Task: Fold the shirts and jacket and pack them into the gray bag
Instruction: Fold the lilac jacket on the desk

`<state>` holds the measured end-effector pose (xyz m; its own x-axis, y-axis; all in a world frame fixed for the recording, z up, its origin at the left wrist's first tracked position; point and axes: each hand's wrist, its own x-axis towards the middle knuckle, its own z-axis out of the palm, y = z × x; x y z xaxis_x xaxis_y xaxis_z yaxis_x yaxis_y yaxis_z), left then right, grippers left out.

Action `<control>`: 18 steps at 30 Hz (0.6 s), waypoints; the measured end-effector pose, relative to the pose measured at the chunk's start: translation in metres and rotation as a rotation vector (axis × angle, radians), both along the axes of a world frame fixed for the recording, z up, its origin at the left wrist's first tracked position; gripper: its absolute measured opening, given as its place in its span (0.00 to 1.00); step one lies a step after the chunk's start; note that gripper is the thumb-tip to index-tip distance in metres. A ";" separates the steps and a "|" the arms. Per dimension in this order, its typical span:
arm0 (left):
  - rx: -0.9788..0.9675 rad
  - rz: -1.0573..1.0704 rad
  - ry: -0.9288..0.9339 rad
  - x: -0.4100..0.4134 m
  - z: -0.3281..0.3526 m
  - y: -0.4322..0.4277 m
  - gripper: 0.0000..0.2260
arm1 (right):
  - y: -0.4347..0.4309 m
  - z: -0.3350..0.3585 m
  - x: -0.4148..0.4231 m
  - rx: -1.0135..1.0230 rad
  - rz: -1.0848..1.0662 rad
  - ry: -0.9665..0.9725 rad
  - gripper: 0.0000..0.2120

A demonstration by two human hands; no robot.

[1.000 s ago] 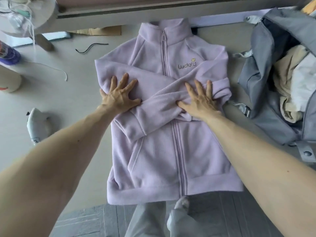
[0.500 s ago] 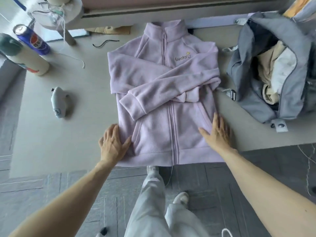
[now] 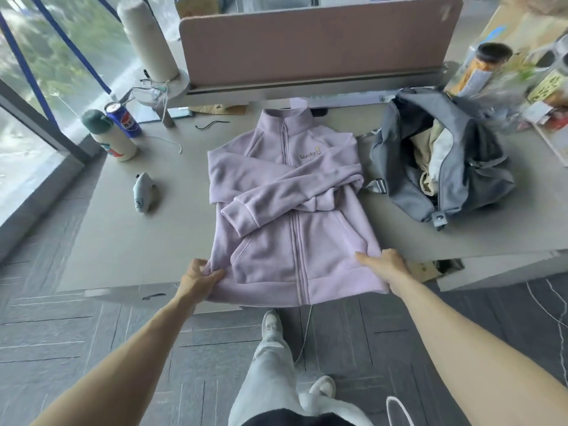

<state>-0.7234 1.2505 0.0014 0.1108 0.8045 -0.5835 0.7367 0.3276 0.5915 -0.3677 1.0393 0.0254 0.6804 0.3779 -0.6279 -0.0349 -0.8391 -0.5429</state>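
Jacket (image 3: 270, 247) lay flat on the desk (image 3: 138, 247), front up, zipped. Its collar pointed to the far edge and its hem hung just over the near edge. Both sleeves were folded across the chest, the upper one ending in a cuff on the left side of the body. Lilac fleece, small logo on the chest.

Left grip (image 3: 199, 276) (bare hand) was clenched on the near-left hem corner, with the thumb on top, the fingers curled and the fabric bunched between them. Right grip (image 3: 385, 265) was at the near-right hem corner with the thumb laid flat over the fabric. Its fingers were hidden past the edge, so it read as grasping the jacket, though less clearly than the left.

Gray bag (image 3: 399, 167) sat on the right part of the desk, just beside the jacket's right shoulder and sleeve fold, with its mouth open upward. Folded clothes (image 3: 430, 155) in beige and white were already inside. One strap buckle (image 3: 378, 186) lay between the bag and the jacket.

At the far-left corner of the desk a blue can (image 3: 123, 119) and a white bottle (image 3: 109, 136) with a green cap stood touching or nearly so. A small gray toy (image 3: 143, 192) lay near the left edge, well apart from the jacket. A black cable (image 3: 212, 124) lay near the far edge, left of the collar. A brown divider panel (image 3: 307, 41) ran along the far edge.

The person's legs and shoes showed below the near edge, on a gray tile floor (image 3: 76, 348).
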 end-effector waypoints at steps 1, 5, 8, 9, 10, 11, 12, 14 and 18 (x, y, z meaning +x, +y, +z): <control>0.006 0.012 -0.031 -0.002 0.009 -0.001 0.23 | -0.003 0.005 0.001 0.020 0.009 -0.003 0.36; 0.034 0.085 -0.192 0.000 0.050 0.005 0.23 | -0.005 0.031 0.009 0.126 0.003 0.005 0.28; 0.061 0.133 -0.312 0.005 0.087 0.018 0.20 | 0.004 0.060 0.024 0.197 0.005 -0.005 0.30; 0.064 0.140 -0.359 0.008 0.099 0.025 0.17 | 0.008 0.067 0.032 0.223 0.013 -0.006 0.30; 0.063 0.138 -0.402 0.012 0.110 0.032 0.15 | 0.014 0.074 0.040 0.249 0.021 -0.001 0.31; 0.061 0.128 -0.439 0.014 0.117 0.039 0.12 | 0.019 0.083 0.046 0.266 0.018 0.019 0.31; 0.058 0.127 -0.466 0.016 0.123 0.048 0.10 | 0.024 0.092 0.052 0.288 0.011 0.045 0.29; 0.047 0.148 -0.513 0.023 0.134 0.064 0.07 | 0.038 0.110 0.063 0.328 -0.015 0.129 0.19; -0.015 0.238 -0.631 0.050 0.148 0.101 0.08 | 0.079 0.123 0.088 0.463 -0.105 0.262 0.19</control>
